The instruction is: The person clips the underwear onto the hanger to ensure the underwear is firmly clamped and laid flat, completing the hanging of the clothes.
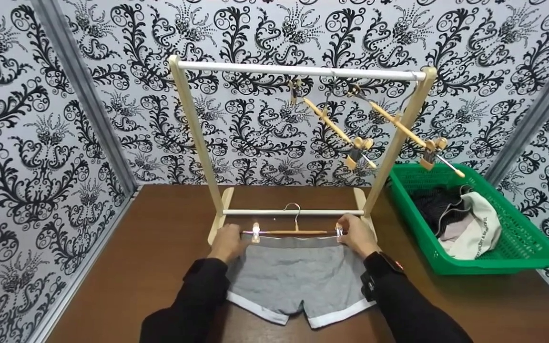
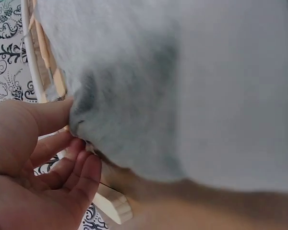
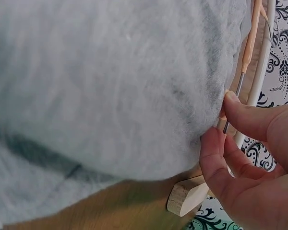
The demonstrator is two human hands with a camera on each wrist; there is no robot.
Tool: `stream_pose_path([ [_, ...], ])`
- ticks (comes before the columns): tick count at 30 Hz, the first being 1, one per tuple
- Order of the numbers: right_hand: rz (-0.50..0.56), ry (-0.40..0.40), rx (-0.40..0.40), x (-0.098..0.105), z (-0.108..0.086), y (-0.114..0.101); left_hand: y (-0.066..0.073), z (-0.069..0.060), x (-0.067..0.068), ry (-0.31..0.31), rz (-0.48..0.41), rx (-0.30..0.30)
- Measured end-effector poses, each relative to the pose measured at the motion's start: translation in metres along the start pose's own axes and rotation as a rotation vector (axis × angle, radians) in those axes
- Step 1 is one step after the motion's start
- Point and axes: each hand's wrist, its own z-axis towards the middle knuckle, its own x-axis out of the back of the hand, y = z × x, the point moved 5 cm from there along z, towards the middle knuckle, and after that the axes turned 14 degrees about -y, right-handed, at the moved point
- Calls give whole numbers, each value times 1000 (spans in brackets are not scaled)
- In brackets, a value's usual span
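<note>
Grey shorts (image 1: 293,267) with white leg hems lie spread on the table, waistband toward the rack. Along the waistband lies a wooden clip hanger (image 1: 298,232), its metal hook pointing away. Its left clip (image 1: 256,232) sits over the waistband. At the waistband's left corner my left hand (image 1: 229,243) pinches the shorts (image 2: 120,110) between thumb and fingers. My right hand (image 1: 358,236) pinches the hanger's right clip (image 1: 339,230) at the waistband. In the right wrist view its thumb and fingertips meet at the edge of the shorts (image 3: 134,86), and the clip is mostly hidden.
Behind the shorts stands a wooden rack (image 1: 198,138) with a white top rail (image 1: 255,69). Two clip hangers, one nearer the middle (image 1: 331,126) and one by the right post (image 1: 401,125), hang from it. A green basket (image 1: 493,269) at right holds crumpled clothes (image 1: 474,228).
</note>
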Motion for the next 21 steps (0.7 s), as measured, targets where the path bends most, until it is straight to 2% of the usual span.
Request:
stream_pose_path([
  [3, 8, -3, 0, -1, 0, 0, -3, -1, -2, 7, -30, -6],
  [6, 13, 1, 11, -2, -1, 0, -5, -2, -4, 5, -16, 18],
  [13, 37, -6, -2, -4, -3, 1, -10, -3, -10, -56, -26, 144],
  [18, 25, -13, 1, -5, -5, 3, -12, -4, -12, -95, -42, 168],
  [21, 24, -10, 10, -6, -7, 5, -14, -4, -13, -87, -53, 172],
])
